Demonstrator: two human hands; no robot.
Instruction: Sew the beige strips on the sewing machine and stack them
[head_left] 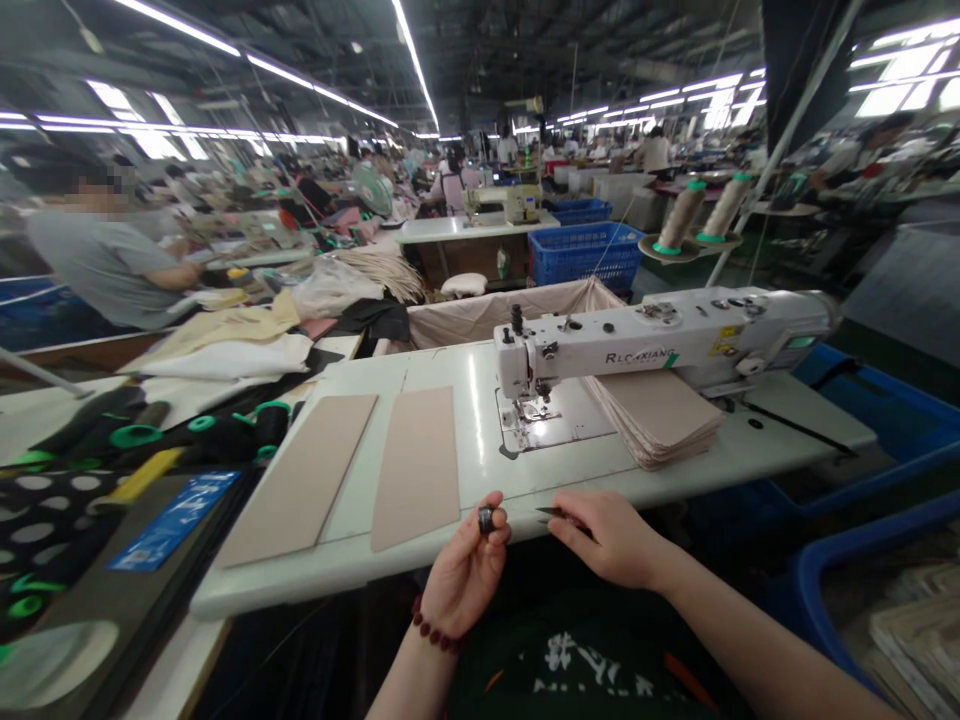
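My left hand (466, 575) is raised at the near edge of the sewing table (480, 440), fingers pinched on a small dark bobbin (487, 519). A red bead bracelet circles that wrist. Just right of it, my right hand (611, 538) is closed on a thin pair of dark snips (556, 514), tips pointing toward the bobbin. Behind the hands stands a white sewing machine (660, 345) with its needle over the plate. Two flat beige panels (416, 465) lie on the table's left half. A stack of beige pieces (656, 415) sits under the machine arm.
Blue bins (892, 440) stand to my right and behind the table. Black and green thread cones (135, 430) and dotted fabric crowd the left bench. Two thread cones (701, 210) sit on a stand behind the machine. Another person (112, 260) works at far left.
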